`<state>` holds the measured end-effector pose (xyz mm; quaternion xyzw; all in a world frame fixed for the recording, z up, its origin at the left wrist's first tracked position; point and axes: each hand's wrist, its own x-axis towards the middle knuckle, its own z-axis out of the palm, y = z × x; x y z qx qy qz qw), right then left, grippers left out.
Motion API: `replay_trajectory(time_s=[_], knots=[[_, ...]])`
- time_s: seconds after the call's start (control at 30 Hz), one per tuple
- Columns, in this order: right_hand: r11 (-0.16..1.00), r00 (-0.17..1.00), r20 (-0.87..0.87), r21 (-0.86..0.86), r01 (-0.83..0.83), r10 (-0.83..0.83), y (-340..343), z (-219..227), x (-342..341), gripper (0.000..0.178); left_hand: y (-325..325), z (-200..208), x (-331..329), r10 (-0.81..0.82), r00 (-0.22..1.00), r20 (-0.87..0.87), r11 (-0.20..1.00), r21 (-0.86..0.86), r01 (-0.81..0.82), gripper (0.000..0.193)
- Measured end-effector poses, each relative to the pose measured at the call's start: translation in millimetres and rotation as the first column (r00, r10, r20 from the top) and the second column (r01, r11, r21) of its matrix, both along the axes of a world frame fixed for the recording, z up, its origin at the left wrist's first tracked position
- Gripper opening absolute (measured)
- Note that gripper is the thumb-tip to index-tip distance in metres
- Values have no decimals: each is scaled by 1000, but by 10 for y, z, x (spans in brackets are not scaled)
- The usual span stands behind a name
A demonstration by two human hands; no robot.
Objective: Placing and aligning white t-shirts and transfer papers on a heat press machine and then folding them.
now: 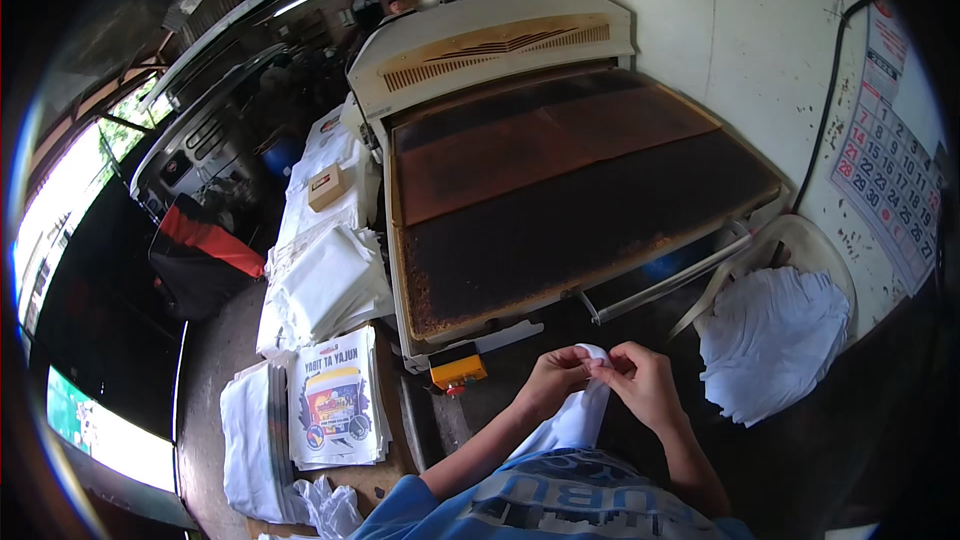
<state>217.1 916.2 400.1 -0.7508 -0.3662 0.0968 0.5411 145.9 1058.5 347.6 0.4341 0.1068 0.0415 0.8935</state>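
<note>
On the right wall [740, 70], saw a calendar [885, 150] with dark and red numerals; near left, a boldly lettered printed stack [335, 400]. Near centre, before the press [575, 220], found white cloth [580, 420] pinched in fingertips of left hand [556, 377] and right hand [645, 380].

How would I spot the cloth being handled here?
Find the big machine with a dark bed. Before its near edge, the left hand and right hand pinch a white cloth. Unlike the white pile on the chair and folded stack at left, it is held.

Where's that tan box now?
In the head view, left of centre: the small tan box sits on white material just left of the big flat machine, beyond the white pile.
</note>
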Motion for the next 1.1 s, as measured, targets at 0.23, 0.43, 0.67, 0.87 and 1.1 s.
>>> replay_trajectory(time_s=[0.23,0.43,0.67,0.87,1.1], knots=[[998,986,156,-3,57,-56,-19,69,-232,12,1,14,-26,-91,995,-39,987,-135,85,10],[987,995,31,134,93,-98,88,-104,-259,5,84,23,-171,-52,998,-47,993,-105,47,13],[599,615,-781,546,586,110,-572,-612,716,12,1022,-50,-522,433,898,-75,814,-397,-425,26],[427,676,-731,583,691,-94,-2341,-911,1986,29,1865,-61,-1509,682,623,382,714,-164,-681,43],[436,657,-179,618,654,-732,-3615,-47,2754,45,1517,378,-1994,758,209,618,40,275,-961,34]])
